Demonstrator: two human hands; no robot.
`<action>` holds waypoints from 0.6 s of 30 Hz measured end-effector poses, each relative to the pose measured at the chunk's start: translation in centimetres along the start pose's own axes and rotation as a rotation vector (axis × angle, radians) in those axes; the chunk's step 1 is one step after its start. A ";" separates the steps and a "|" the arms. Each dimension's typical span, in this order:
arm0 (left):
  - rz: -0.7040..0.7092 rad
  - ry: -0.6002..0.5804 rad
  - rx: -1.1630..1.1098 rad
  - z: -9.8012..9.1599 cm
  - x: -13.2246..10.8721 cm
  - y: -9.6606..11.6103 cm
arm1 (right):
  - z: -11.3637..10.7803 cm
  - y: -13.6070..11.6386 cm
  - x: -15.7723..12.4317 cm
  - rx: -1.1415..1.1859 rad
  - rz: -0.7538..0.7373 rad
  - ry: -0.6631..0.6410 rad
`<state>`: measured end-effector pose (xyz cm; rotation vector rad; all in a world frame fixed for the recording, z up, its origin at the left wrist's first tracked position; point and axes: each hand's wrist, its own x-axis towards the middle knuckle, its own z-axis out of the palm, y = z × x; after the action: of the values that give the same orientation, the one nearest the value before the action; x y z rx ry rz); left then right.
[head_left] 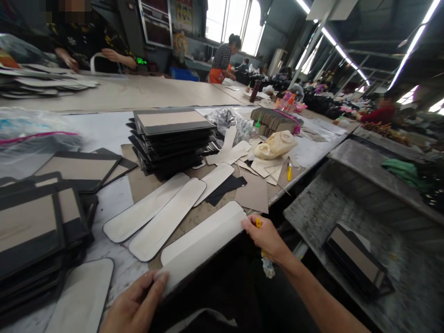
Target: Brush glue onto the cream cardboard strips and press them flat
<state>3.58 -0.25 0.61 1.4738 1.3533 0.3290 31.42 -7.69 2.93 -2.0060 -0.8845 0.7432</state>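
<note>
A long white panel (203, 238) slants across the near table edge, a crease or second layer running along it. My left hand (138, 296) pinches its near-left corner between thumb and fingers. At the far right end, my right hand (265, 236) is closed on the panel's edge. That same hand also keeps a yellow-handled tool (258, 224) in its palm; a whitish, ragged end hangs below, its kind unclear. Beside the panel lie rounded white strips with dark edges, one being this near strip (166, 219). A dark piece (225, 188) and a beige sheet (251, 190) lie just beyond.
Black-and-beige panels are stacked behind (173, 143) and at left (31, 226). A crumpled yellowish bag (277, 144) and a yellow-handled tool (289, 170) lie near the table's right edge. A grey trough (312, 217) holding panels stands right. Other people work across the tables.
</note>
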 end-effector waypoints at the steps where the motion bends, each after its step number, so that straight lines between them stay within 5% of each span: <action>1: 0.014 0.020 0.060 0.0 0.2 0.5 | -0.2 0.0 0.4 -0.148 -0.079 0.049; 8: -0.010 0.170 0.237 1.0 1.2 3.6 | 0.4 0.5 2.4 -0.871 -0.357 0.229; 18: 0.017 0.125 0.193 1.7 1.5 2.5 | 1.1 2.1 3.8 -0.955 -0.406 0.229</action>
<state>6.74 0.73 1.32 1.6472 1.5070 0.3122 33.48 -5.16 -0.09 -2.4864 -1.6317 -0.2103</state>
